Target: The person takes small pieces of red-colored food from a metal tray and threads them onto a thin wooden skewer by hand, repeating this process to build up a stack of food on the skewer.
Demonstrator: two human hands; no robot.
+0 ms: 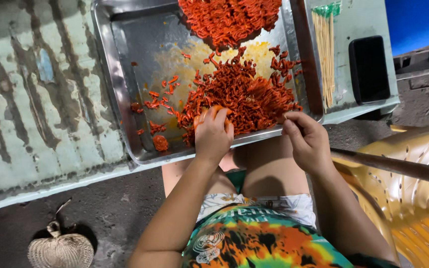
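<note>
A large metal tray (120,84) lies on a worn pale table. It holds a heap of red-orange marinated meat strips (244,94), and a second heap (229,17) sits at the tray's far edge. My left hand (213,133) rests on the near edge of the heap, fingers curled over a few strips. My right hand (306,139) hovers at the tray's near right corner, fingertips pinched together on something small that I cannot make out. A bundle of thin bamboo skewers (323,54) lies right of the tray.
A dark phone (369,68) lies on the table's right end. A yellow plastic chair (413,193) and a metal rod (398,167) are at my right. A woven hand fan (60,249) lies on the dark ground at lower left. Loose meat bits (160,143) dot the tray.
</note>
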